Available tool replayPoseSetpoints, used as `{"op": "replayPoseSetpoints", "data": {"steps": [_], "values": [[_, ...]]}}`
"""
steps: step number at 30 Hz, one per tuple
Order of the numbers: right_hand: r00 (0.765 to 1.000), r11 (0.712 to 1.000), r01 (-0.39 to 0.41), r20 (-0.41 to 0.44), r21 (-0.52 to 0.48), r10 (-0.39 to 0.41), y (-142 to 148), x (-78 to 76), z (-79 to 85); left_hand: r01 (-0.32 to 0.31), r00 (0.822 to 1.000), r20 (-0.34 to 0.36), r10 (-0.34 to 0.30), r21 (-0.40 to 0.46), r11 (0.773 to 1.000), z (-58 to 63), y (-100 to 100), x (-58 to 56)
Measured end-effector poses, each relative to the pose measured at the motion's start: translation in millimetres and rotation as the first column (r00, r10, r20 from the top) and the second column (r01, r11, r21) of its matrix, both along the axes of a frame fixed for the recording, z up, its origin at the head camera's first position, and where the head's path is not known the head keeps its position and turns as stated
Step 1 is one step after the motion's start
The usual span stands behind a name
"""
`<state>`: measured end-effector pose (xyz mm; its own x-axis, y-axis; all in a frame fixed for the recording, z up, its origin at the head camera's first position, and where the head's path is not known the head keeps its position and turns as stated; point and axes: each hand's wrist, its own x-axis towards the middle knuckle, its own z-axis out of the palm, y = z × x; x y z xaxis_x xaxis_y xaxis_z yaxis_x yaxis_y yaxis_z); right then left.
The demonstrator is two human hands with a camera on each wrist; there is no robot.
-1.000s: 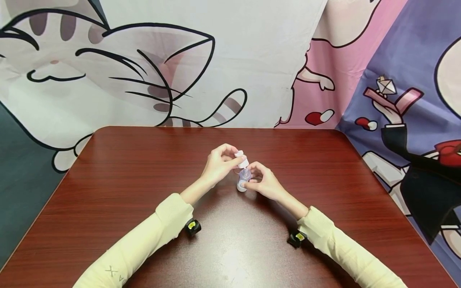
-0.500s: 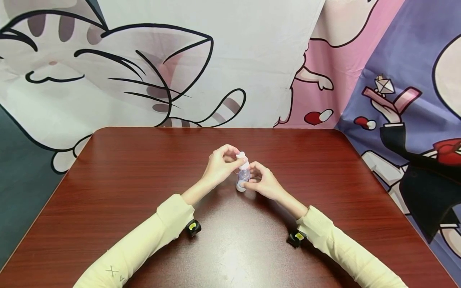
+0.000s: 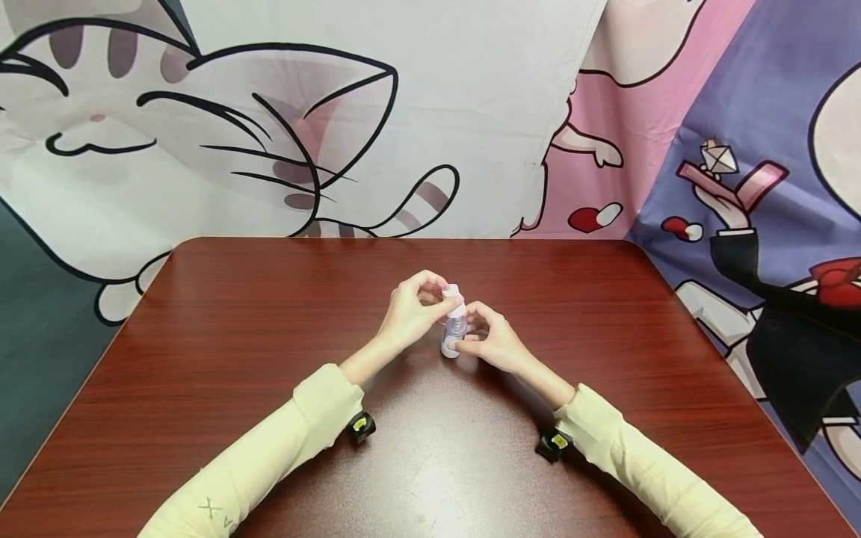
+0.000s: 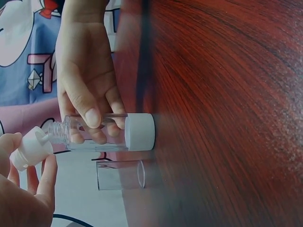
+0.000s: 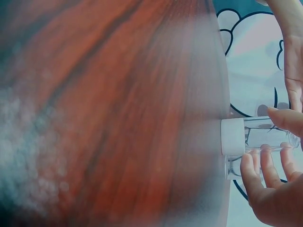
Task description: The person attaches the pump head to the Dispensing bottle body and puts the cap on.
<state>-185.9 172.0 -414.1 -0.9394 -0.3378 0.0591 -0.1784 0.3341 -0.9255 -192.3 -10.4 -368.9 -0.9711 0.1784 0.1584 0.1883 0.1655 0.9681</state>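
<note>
Near the middle of the table a small clear bottle [image 3: 454, 329] stands upright on its white base [image 4: 140, 132]. My right hand [image 3: 494, 340] grips its body, thumb on the near side and fingers on the far side. Between the thumb and fingers of my left hand [image 3: 410, 314] is a white pump top [image 4: 33, 149], pinched at the bottle's mouth. In the left wrist view the top sits tilted at the threaded neck [image 4: 57, 132], its narrow stem at the opening. The right wrist view shows the right fingers [image 5: 267, 172] curled along the bottle.
Just behind the bottle, a clear cylindrical cover [image 4: 118, 175] stands on the brown wooden table [image 3: 282, 299]. A cloth printed with cartoon figures [image 3: 471, 112] hangs along the table's far edge. Both forearms reach in from the near side, with a small black camera [image 3: 362, 426] at each wrist.
My left hand has lowered the pump top from above the neck down onto it, covering the gap seen earlier. The right hand keeps its hold, and the bottle has barely shifted.
</note>
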Motion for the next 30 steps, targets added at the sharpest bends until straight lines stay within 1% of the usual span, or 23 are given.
{"op": "replayPoseSetpoints", "data": {"steps": [6,14,19,30], "values": [[1.000,1.000,0.007,-0.001,-0.002,-0.007,0.3,-0.4,-1.8,0.000,1.000,-0.029,0.000,-0.018,1.000,0.7,0.6,1.2],[1.000,1.000,0.004,0.004,-0.009,-0.004,0.4,0.3,-1.3,-0.023,0.996,-0.092,0.014,-0.099,0.995,0.9,0.7,2.9],[1.000,1.000,-0.001,0.010,-0.027,0.001,0.0,0.4,-1.1,-0.024,0.993,-0.117,0.009,-0.126,0.992,0.1,1.9,3.4],[1.000,1.000,-0.007,0.013,-0.018,0.007,0.4,1.1,-1.0,-0.007,0.988,-0.154,-0.012,-0.121,0.993,-3.6,4.6,5.1]]}}
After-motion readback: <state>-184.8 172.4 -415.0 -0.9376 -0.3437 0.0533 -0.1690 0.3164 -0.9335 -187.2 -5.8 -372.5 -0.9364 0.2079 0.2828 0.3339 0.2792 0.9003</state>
